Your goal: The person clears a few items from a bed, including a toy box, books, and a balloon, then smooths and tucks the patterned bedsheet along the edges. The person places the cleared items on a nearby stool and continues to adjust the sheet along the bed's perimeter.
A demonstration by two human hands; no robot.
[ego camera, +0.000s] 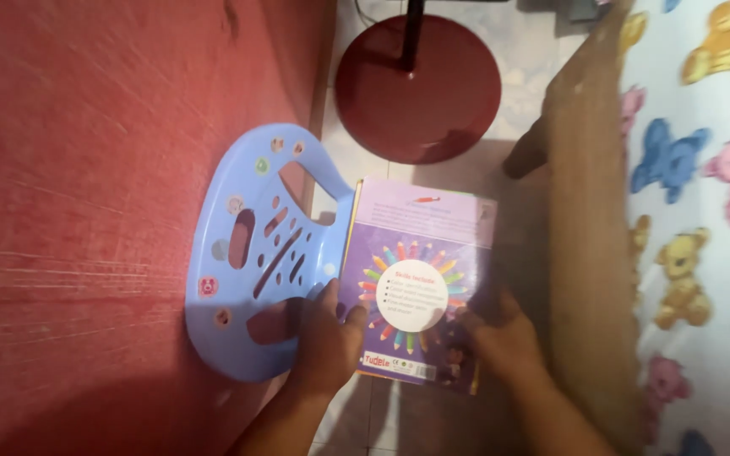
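We look down on a purple book [416, 283], back cover up, held flat over the tiled floor [356, 160] between both hands; the left hand [327, 338] clamps the spine edge, thumb on the cover and fingers tucked out of sight beneath; that grip reads as closed on the book. The right hand [504, 333] sits at the lower right corner, blurred, so we cannot tell whether it pinches the book or only rests against it.

Just beside the book's left edge stands a light blue plastic chair [255, 253], its pierced backrest close against the red wall [86, 211]; the left hand is touching or nearly touching it. Beyond the book sits a round dark red stand base [420, 89] with its black pole [413, 34]; to the right runs a wooden bed frame [589, 236] under a teddy-bear sheet [703, 211].

Risks, as we judge them: if the right hand is only resting, the book could sag or swing off the left grip and drop to the floor; the space is narrow, so a corner may knock the chair or catch the bed frame; a bumped chair could scrape along the wall.
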